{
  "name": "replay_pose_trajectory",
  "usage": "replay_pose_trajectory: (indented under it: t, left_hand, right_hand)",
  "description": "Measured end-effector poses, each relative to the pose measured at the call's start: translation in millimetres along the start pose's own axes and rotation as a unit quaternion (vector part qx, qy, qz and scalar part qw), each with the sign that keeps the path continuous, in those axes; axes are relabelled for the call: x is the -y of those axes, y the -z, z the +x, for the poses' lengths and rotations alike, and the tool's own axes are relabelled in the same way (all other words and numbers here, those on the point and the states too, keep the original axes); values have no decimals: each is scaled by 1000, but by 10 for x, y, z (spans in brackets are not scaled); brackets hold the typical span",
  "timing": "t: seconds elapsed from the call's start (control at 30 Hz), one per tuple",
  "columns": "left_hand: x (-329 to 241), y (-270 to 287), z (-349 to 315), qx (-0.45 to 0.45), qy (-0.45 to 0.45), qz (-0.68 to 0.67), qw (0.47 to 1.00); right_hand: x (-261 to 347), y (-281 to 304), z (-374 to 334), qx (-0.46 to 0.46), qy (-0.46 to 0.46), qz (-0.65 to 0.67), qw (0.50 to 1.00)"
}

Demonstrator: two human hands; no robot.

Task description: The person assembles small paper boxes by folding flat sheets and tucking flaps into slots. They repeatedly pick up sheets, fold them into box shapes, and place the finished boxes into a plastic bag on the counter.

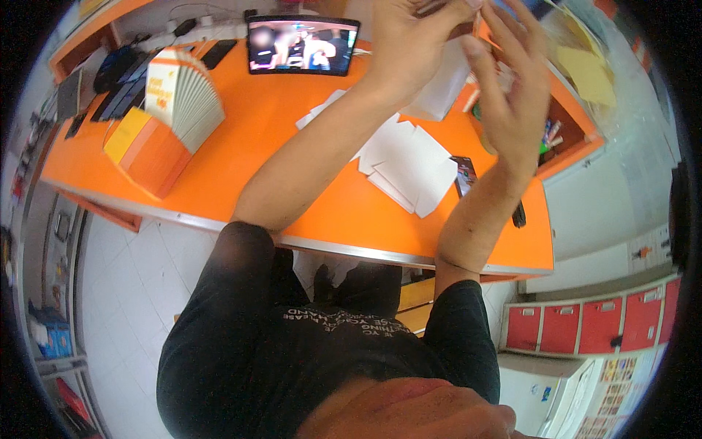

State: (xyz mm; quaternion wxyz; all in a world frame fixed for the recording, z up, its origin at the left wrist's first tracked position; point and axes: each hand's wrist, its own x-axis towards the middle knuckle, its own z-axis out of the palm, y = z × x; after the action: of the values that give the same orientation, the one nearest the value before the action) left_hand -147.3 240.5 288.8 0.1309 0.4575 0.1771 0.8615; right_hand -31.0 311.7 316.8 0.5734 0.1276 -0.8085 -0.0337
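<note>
Both hands perhaps touching; carton stack bears orange lettering.

By your left hand: white panel, contact unclear. Nearer you, white sheets overlap flat on orange desk.

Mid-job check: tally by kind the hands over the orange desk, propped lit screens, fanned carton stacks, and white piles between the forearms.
Left hand and right hand: 2
Propped lit screen: 1
Fanned carton stack: 1
White pile, its pieces overlapping: 1
Total: 5
</note>
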Motion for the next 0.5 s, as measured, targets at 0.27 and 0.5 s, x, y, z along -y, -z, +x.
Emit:
replay_pose_trajectory:
  t: [0.27, 0.5]
  left_hand:
    - [-76, -5, -46, 120, -11, 52, 991]
    - [-515, -108, -150, 189, 24, 63, 980]
  right_hand:
    - [-28, 161, -12, -161, -299, 213, 916]
    - [20, 418, -36, -185, -321, 462, 806]
